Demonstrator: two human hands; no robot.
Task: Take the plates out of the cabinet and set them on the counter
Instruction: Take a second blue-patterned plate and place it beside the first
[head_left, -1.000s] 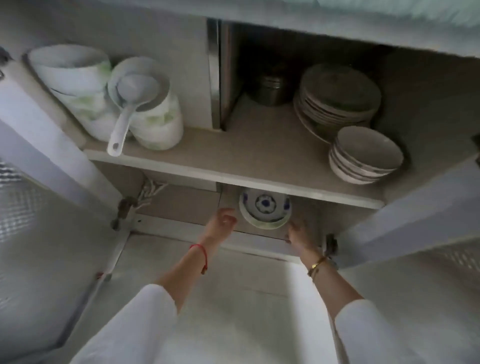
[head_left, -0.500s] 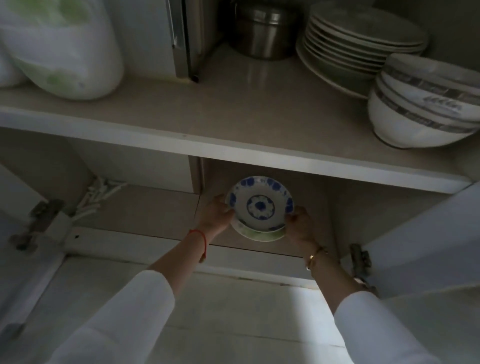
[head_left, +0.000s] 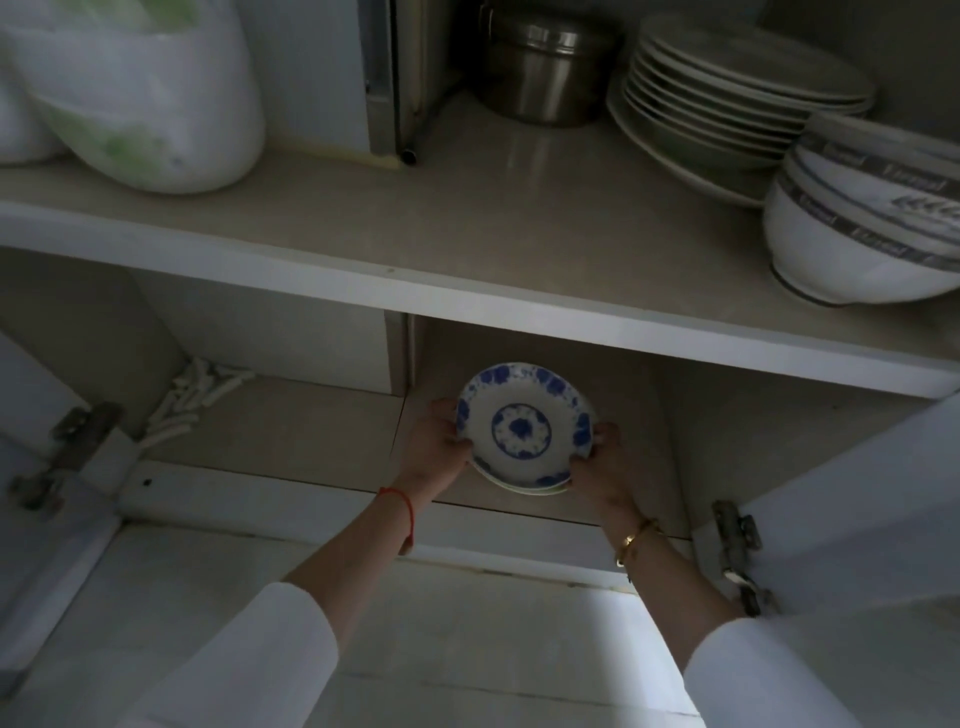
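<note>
Head: hands seemingly grip plates.

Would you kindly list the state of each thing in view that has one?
Blue plates: small stack, held at both rims inside the lower compartment.
Left hand: gripping the stack's left rim.
Right hand: gripping its right rim.
White plates: stacked on the upper shelf.
Bowls: nested, upright.
Steel pot: lidded.
Right door: open.
</note>
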